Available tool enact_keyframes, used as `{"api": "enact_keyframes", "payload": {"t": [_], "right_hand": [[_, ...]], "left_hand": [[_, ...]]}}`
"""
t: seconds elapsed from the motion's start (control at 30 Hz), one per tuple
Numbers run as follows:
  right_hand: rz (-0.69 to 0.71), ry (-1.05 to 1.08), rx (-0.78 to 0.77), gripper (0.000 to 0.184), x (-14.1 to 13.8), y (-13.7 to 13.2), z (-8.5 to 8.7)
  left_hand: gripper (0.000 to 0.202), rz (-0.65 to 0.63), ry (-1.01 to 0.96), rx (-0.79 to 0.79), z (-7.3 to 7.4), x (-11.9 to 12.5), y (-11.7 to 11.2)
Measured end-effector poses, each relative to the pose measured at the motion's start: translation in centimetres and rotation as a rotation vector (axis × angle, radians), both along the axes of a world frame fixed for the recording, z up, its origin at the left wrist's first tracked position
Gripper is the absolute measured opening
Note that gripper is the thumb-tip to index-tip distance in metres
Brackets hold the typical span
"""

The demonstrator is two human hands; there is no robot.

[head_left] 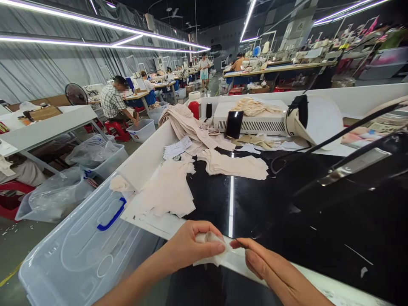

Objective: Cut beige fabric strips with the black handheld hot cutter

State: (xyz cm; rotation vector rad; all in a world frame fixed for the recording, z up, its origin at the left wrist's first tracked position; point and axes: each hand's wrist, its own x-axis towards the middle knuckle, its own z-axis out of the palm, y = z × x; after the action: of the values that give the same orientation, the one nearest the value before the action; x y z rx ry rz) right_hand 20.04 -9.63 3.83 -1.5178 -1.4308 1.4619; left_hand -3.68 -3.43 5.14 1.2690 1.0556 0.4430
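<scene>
No word or number can be read anywhere. Paper slips (177,148) on the table (318,221) carry rows of dark print, too small to make out. A pale notice (300,26) on a far pillar (290,38) bears a triangle mark (a warning symbol, by its shape), but its lettering is blurred. A printed sheet (379,126) at the right edge shows faint marks that cannot be read either.
</scene>
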Motion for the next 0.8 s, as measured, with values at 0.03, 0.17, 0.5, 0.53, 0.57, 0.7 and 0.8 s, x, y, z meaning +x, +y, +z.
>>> {"api": "enact_keyframes", "payload": {"t": [0.03,0.17,0.5,0.53,0.57,0.7,0.8], "right_hand": [[0.002,-0.011,0.014,0.075,0.0,0.1,0.0],[0.029,-0.022,0.038,0.074,0.2,0.4,-0.6],[0.163,-0.064,0.009,0.070,1.0,0.9,-2.5],[0.173,-0.064,0.012,0.069,1.0,1.0,-2.5],[0.176,-0.064,0.014,0.069,1.0,1.0,-2.5],[0.158,-0.069,0.002,0.069,0.8,1.2,-2.2],[0.148,-0.065,0.007,0.068,0.8,1.2,-2.2]], "left_hand": [[0.028,-0.003,0.004,0.006,0.1,0.0,0.0],[0.028,-0.018,0.000,0.029,0.2,0.2,0.1],[0.022,-0.041,0.075,0.129,0.5,0.3,0.1],[0.022,-0.041,0.083,0.142,0.5,0.4,0.1],[0.022,-0.040,0.091,0.155,0.5,0.4,0.1],[0.020,-0.033,0.136,0.195,0.6,0.4,0.0],[0.019,-0.032,0.154,0.220,0.6,0.4,-0.1]]}}
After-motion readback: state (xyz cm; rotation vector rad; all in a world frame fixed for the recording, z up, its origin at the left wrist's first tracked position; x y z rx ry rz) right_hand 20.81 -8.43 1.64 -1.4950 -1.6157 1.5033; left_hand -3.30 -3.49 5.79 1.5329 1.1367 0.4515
